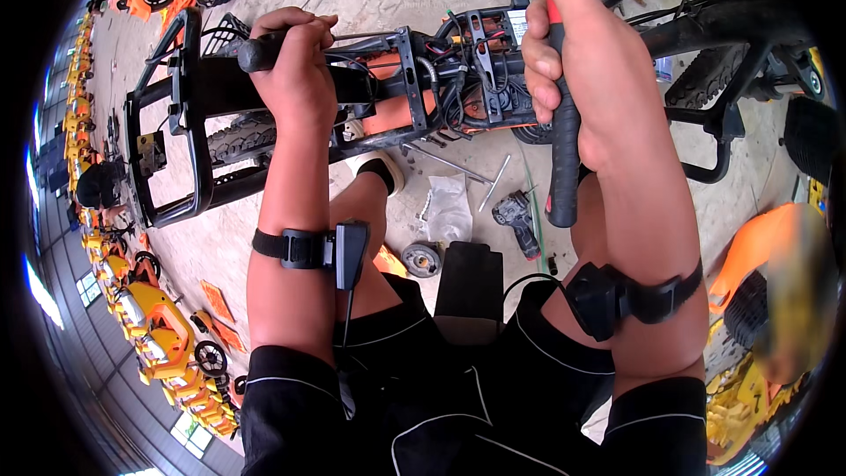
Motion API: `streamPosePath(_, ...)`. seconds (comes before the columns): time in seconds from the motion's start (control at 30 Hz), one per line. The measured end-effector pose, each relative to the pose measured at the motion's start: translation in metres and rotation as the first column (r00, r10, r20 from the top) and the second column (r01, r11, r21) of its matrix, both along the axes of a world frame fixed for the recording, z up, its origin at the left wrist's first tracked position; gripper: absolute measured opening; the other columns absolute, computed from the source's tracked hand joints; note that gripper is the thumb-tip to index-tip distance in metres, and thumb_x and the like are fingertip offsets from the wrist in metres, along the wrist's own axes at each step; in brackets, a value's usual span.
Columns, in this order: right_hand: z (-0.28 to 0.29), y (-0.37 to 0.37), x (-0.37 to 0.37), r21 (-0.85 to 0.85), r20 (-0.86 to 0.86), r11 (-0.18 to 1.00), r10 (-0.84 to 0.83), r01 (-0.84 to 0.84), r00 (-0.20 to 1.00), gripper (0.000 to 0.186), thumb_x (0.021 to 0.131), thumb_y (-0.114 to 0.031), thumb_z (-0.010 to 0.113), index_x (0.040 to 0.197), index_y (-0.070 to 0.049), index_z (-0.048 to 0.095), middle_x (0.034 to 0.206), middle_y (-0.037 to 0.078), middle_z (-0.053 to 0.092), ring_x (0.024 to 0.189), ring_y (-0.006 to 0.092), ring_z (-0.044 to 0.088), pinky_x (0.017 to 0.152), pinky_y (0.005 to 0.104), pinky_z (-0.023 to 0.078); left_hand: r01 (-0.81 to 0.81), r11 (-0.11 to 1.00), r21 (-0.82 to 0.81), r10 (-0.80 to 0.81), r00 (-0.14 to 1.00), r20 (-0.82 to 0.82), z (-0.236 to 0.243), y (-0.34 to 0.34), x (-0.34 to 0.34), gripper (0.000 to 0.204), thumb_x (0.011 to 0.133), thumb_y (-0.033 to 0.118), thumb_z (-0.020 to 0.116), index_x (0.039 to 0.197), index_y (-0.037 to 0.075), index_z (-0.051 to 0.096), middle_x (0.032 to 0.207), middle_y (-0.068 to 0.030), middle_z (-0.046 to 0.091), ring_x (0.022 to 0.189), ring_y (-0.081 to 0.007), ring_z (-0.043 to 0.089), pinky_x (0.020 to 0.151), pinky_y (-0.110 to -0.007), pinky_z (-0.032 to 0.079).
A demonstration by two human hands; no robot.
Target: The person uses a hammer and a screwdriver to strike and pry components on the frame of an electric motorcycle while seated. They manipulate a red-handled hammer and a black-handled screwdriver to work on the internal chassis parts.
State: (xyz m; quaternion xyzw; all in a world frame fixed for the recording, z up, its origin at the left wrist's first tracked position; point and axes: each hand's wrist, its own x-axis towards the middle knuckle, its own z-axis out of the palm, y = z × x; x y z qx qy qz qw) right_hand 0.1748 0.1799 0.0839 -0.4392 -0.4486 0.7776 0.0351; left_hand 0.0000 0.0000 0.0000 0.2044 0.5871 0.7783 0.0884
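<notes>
A black vehicle frame (198, 128) with wiring (463, 79) in its middle lies across in front of me. Over its left part, my left hand (298, 66) is closed around the handle of a screwdriver (257, 54); the rounded black end sticks out to the left, and a thin metal shaft runs rightward along the frame. My right hand (573, 62) grips a tool with a black rubber grip and red shaft (564, 154), held upright above the wiring, thumb along the shaft. The head of this tool lies beyond the upper edge, hidden from view.
On the sandy floor below the frame lie a cordless drill (517, 219), a T-handle wrench (495, 183), a clear plastic bag (449, 209) and a round metal part (421, 259). Yellow and orange vehicles (154, 326) line the left. An orange body panel (753, 251) stands at right.
</notes>
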Motion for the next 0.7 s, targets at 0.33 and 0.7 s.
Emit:
streamPosePath(0.33, -0.007, 0.004, 0.004, 0.054, -0.009, 0.998, 0.014, -0.014, 1.000, 0.052, 0.101, -0.054, 0.049, 0.074, -0.010, 0.047, 0.054, -0.001, 0.042, 0.042, 0.0118, 0.042, 0.040, 0.0267, 0.036, 0.023, 0.997, -0.075, -0.021, 1.000, 0.022, 0.006, 0.007, -0.002, 0.011, 0.080, -0.006, 0.053, 0.089, 0.000, 0.055, 0.070, -0.0061, 0.049, 0.069, -0.0189, 0.051, 0.089, -0.042, 0.050)
streamPosePath(0.7, -0.012, 0.006, 0.005, 0.205, -0.010, 0.965, 0.172, -0.166, 0.985, 0.047, 0.094, -0.047, 0.063, 0.110, -0.002, 0.057, 0.065, 0.000, 0.050, 0.045, 0.0100, 0.047, 0.043, 0.0272, 0.043, 0.165, 0.981, -0.098, -0.168, 0.985, -0.025, 0.004, 0.002, -0.023, 0.009, 0.078, -0.004, 0.053, 0.086, 0.000, 0.055, 0.066, -0.0047, 0.045, 0.064, -0.0170, 0.046, 0.081, -0.040, 0.048)
